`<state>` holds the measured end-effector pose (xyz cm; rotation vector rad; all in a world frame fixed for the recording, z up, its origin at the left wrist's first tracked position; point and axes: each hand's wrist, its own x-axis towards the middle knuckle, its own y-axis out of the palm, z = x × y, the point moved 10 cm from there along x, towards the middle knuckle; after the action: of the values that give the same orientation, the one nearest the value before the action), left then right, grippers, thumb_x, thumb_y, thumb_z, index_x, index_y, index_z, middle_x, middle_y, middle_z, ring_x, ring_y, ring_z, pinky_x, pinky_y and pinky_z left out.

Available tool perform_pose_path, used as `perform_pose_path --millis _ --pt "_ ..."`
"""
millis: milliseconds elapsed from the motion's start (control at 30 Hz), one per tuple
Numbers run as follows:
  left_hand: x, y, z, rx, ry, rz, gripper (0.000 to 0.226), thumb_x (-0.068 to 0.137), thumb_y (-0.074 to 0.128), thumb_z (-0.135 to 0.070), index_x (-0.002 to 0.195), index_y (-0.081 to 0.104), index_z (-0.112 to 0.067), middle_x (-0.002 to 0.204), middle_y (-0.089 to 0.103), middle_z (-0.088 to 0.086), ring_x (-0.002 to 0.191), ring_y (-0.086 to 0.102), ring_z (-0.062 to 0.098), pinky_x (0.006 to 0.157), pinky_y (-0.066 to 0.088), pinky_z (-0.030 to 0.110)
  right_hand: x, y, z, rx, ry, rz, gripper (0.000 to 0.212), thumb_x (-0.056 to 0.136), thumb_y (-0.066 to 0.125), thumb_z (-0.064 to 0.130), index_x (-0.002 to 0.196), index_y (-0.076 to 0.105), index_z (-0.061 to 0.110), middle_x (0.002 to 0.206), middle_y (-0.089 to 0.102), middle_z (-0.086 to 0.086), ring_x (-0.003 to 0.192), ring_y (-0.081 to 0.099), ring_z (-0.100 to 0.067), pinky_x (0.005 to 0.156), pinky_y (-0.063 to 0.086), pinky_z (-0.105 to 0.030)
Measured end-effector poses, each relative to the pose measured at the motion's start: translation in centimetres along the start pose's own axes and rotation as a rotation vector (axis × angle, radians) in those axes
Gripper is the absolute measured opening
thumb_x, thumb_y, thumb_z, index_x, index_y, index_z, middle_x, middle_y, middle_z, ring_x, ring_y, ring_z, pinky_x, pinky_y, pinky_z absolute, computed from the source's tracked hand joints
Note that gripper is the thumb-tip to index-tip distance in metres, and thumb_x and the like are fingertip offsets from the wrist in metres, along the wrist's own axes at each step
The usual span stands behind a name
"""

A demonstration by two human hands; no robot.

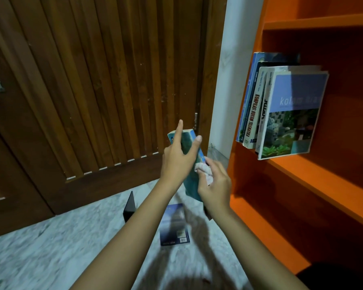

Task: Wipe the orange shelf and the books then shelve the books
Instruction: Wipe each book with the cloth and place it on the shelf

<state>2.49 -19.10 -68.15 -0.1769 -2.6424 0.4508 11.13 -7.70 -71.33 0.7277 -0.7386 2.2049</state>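
Head view: the left hand (177, 159) grasps the teal book (191, 188) upright, thumb against one edge and index finger straight along the other. The right hand (215, 185), just right of the left hand, pinches a white cloth (203, 170) against the teal book. The orange shelf (302, 174) stands right of both hands, with a row of books (281, 114) leaning on it above the right hand. Below the hands a blue book (174, 225) lies flat on the floor (50, 258), with a black bookend (129, 208) just left of it
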Motion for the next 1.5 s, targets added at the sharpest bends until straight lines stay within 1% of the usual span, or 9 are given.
perform_pose_path --millis 300,400,500,667,833,1000,1200,1367,1500 --pt "-0.5 -2.5 0.4 -0.040 0.025 -0.198 0.054 0.101 0.035 -0.025 0.149 0.010 -0.022 0.093 0.064 0.008 0.079 0.064 0.015 0.068 0.057 0.031 -1.9 3.3 2.4 -0.138 -0.264 0.209 0.037 0.085 0.049 0.010 0.120 0.059 0.009 0.108 0.062 -0.006 0.099 0.058 -0.020 0.078 0.049 -0.028" --pt "-0.5 -3.5 -0.8 -0.059 0.160 -0.216 0.051 0.101 0.035 -0.019 0.148 0.016 -0.020 0.081 0.060 0.004 0.065 0.059 0.010 0.056 0.053 0.020 -1.0 3.1 2.5 -0.057 -0.261 0.213 0.032 0.088 0.050 0.009 0.118 0.062 0.008 0.107 0.063 -0.008 0.098 0.058 -0.016 0.082 0.046 -0.017" --pt "-0.3 -5.1 0.0 -0.174 0.130 -0.272 0.044 0.102 0.034 -0.020 0.145 0.026 -0.020 0.071 0.056 0.012 0.061 0.057 0.024 0.057 0.050 0.040 1.5 0.4 1.5 0.114 -0.088 0.067 0.019 0.088 0.060 0.006 0.106 0.067 0.008 0.101 0.064 -0.005 0.090 0.055 0.004 0.080 0.036 0.000" --pt "-0.5 -4.7 0.5 -0.402 0.034 -0.211 0.034 0.102 0.031 -0.021 0.135 0.039 -0.020 0.089 0.060 -0.009 0.078 0.065 0.001 0.067 0.055 0.021 4.5 0.0 2.2 0.253 0.020 0.032 0.009 0.090 0.060 0.020 0.096 0.053 0.022 0.099 0.062 -0.003 0.092 0.059 -0.009 0.075 0.048 -0.019" --pt "-0.5 -4.6 -1.0 -0.462 0.081 -0.206 0.030 0.102 0.032 -0.018 0.126 0.049 -0.015 0.109 0.060 0.009 0.085 0.062 0.005 0.071 0.052 0.019 4.7 2.6 9.1 -0.055 -0.378 0.101 0.016 0.089 0.053 0.022 0.094 0.059 0.008 0.096 0.054 -0.006 0.084 0.051 -0.014 0.062 0.038 -0.013" --pt "-0.1 -6.0 -1.3 -0.522 0.097 -0.243 0.025 0.102 0.031 -0.016 0.115 0.051 -0.010 0.083 0.056 -0.002 0.063 0.058 -0.004 0.054 0.044 0.011 8.1 -1.9 1.0 0.060 0.126 -0.182 0.006 0.091 0.057 0.021 0.088 0.053 0.018 0.098 0.050 0.001 0.086 0.054 -0.016 0.066 0.051 -0.038" --pt "0.4 -5.8 -0.5 -0.532 0.065 -0.292 0.020 0.102 0.032 -0.015 0.105 0.052 -0.010 0.093 0.058 -0.002 0.074 0.062 -0.002 0.061 0.049 0.013 2.1 3.1 6.7 -0.009 -0.353 0.163 0.013 0.089 0.056 0.018 0.094 0.059 0.006 0.095 0.057 -0.005 0.087 0.052 -0.013 0.070 0.040 -0.011" --pt "0.3 -6.2 0.5 -0.555 0.038 -0.319 0.019 0.102 0.032 -0.016 0.101 0.050 -0.011 0.087 0.056 -0.003 0.066 0.060 -0.004 0.057 0.046 0.011 3.8 -1.2 -1.9 0.079 0.132 -0.138 0.007 0.090 0.059 0.014 0.088 0.060 0.007 0.092 0.051 0.004 0.085 0.054 -0.018 0.064 0.036 -0.009" --pt "0.9 -5.9 -0.1 -0.551 0.044 -0.366 0.020 0.102 0.033 -0.014 0.094 0.051 -0.017 0.086 0.054 -0.002 0.066 0.058 -0.004 0.057 0.046 0.012 0.4 1.8 2.6 0.117 -0.158 0.035 0.006 0.090 0.059 0.012 0.088 0.061 0.006 0.090 0.057 -0.002 0.083 0.053 -0.015 0.071 0.039 -0.011"
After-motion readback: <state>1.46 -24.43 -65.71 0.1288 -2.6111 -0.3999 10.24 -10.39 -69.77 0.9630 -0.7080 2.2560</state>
